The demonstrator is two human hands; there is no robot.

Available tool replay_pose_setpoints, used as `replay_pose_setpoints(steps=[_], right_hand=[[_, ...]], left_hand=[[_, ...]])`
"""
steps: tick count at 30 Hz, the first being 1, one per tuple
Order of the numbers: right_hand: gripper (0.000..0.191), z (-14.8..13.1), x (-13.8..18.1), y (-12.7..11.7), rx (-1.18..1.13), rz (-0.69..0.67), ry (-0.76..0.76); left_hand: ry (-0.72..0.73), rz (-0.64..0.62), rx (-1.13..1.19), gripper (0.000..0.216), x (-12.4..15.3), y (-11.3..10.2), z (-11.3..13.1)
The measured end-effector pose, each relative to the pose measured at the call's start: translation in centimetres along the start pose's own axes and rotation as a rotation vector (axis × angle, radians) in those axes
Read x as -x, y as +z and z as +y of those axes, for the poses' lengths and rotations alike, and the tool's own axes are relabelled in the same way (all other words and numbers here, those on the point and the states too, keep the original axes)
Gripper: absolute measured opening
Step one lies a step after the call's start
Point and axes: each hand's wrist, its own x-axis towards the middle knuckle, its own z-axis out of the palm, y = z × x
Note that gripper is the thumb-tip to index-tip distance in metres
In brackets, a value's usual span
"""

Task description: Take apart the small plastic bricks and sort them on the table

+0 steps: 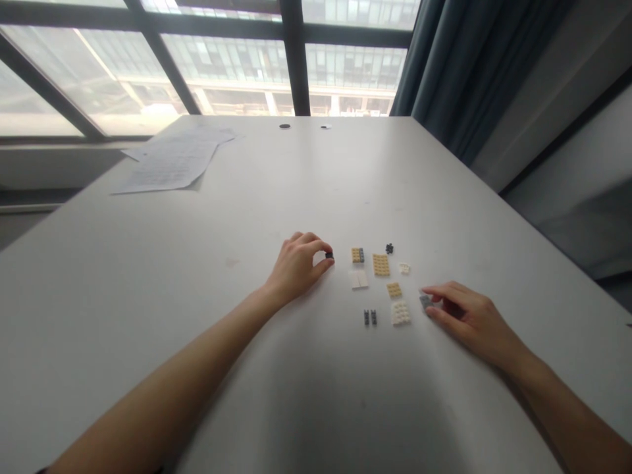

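Grey, a small brick (425, 301) is being pinched on the white table (148, 276) by the right hand (464, 316), while farther off a small black piece (329, 254) is being gripped by the left hand (299, 263), beside scattered tan plates (380, 264).

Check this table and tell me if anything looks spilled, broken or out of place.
Nothing stands out. The small building bricks lie flat and apart on the white table. The left hand pinches a small black piece; the right hand touches a grey piece. The papers overlap loosely.
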Motion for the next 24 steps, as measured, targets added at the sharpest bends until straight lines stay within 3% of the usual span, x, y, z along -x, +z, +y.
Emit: replay_pose_setpoints(steps=[6,12,15,19,24], right_hand=[[0.026,-0.3,-0.3,0.0,0.001,-0.007,-0.009],[0.026,-0.1,-0.4,0.2,-0.006,0.011,-0.016],[0.026,0.1,-0.3,0.3,-0.016,0.032,-0.003],[0.027,0.2,-0.2,0.5,-0.028,0.047,0.005],[0.025,0.1,-0.1,0.7,-0.032,0.063,-0.009]], left_hand=[[0.065,-0.086,-0.029,0.014,1.1,1.2,0.7],[0.048,-0.011,0.005,0.025,1.7,1.9,-0.1],[0.128,0.139,-0.065,0.029,2.7,0.6,0.3],[0.252,0.334,-0.151,0.027,5.2,-2.8,-0.1],[0.056,0.46,-0.171,0.023,8.7,-5.1,-3.1]])
